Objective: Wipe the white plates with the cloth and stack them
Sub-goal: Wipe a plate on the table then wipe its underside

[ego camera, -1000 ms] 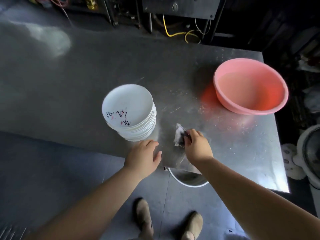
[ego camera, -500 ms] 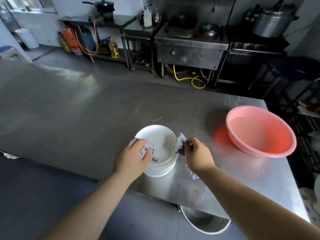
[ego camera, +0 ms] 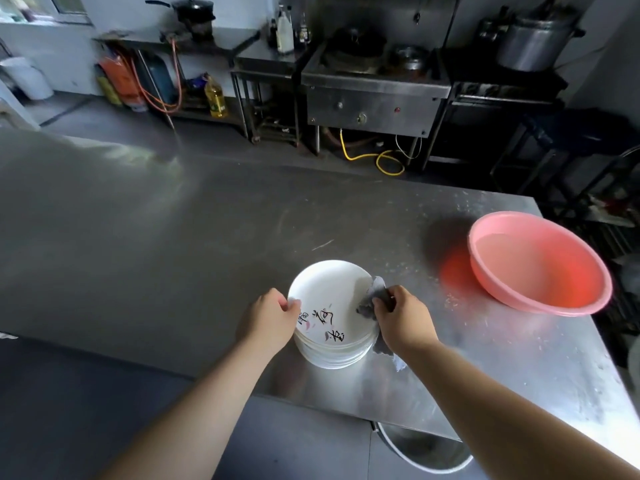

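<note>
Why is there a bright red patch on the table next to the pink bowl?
In the head view, light passing through the pink basin tints its shadow red on the shiny steel table. A pale window glare streaks the table's far left, and the wide lens bends the edges.

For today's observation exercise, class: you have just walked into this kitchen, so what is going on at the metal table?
A person stands at a steel table with a stack of white plates in front of them. The left hand holds the left rim of the top plate, while the right hand grips a grey cloth laid against the plate's right edge, about to wipe or wiping it. A pink basin sits to the right on the table, apart from the stack.
</note>
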A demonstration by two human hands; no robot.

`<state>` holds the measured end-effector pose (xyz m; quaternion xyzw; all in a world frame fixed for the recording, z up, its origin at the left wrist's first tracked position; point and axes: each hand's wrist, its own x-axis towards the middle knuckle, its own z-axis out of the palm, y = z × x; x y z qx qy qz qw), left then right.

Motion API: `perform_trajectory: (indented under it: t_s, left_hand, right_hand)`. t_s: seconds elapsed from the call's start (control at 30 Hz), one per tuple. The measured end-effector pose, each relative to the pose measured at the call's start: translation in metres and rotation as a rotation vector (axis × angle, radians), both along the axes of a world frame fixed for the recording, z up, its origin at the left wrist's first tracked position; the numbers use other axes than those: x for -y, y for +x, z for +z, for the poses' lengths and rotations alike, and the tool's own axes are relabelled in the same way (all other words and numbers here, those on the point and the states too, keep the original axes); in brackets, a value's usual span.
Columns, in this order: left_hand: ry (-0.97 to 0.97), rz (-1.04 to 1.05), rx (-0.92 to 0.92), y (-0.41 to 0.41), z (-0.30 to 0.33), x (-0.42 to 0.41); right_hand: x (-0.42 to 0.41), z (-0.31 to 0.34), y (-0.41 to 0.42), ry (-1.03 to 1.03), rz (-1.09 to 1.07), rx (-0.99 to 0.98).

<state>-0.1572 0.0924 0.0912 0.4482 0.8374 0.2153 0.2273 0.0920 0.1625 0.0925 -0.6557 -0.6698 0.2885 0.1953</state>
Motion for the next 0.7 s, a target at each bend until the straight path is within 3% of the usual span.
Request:
perform_trajectory:
  t_s: [0.33,0.6,0.7]
  left_hand:
    - [-0.070,0.021,-0.114,0.021,0.007,-0.007]
    - [0.052,0.063,-0.048,0.066,0.030,-0.004]
    - [0.142,0.003,0.116,0.112,0.036,-0.007]
  right_hand:
    - [0.001,0.010,0.005,-0.116,-0.048,-0.060]
    - [0.014,0.022,0.057,-0.106,-0.096,-0.295]
    - [0.013,0.030,0.106,-0.062,-0.134,-0.306]
